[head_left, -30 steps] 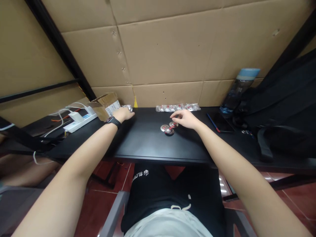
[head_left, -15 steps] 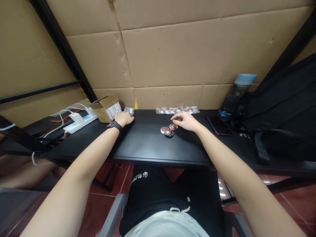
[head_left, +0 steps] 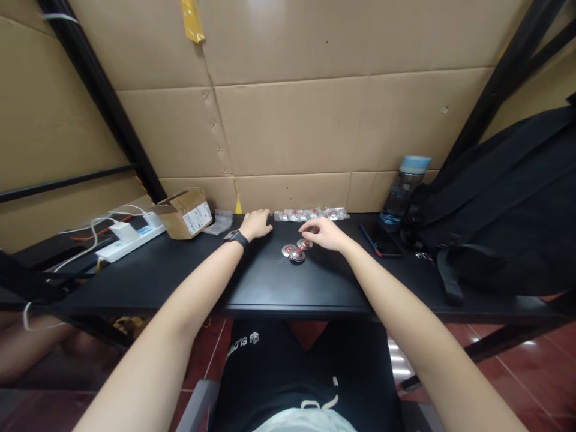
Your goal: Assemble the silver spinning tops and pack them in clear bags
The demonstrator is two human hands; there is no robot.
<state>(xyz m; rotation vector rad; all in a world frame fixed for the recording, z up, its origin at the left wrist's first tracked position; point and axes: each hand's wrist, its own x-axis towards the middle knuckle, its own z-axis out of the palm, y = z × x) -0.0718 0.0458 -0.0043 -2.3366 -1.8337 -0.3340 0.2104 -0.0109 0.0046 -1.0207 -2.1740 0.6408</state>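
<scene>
Small shiny domed metal discs with red cord, which look like finger cymbals (head_left: 296,255), lie in a loose cluster on the black table (head_left: 270,291). Just above their right side hovers my right hand (head_left: 324,233), fingers curved and apart; whether a fingertip touches a disc I cannot tell. My left hand (head_left: 256,224) rests palm down near the back edge, fingers stretched out and holding nothing visible. Right beside its fingertips begins a row of similar discs in clear wrapping (head_left: 312,214), laid along the cardboard wall. A crumpled clear plastic bag (head_left: 220,222) is to its left.
An opened cardboard box (head_left: 177,223) and a white power strip (head_left: 130,243) with chargers stand on the left. Toward the right are a phone (head_left: 386,241), a blue-lidded bottle (head_left: 405,191) and a black backpack (head_left: 508,204). Cardboard (head_left: 288,132) walls the back.
My left hand has moved right, from the clear plastic bag by the box to the left end of the wrapped row. My right hand stays over the discs. The view has shifted slightly.
</scene>
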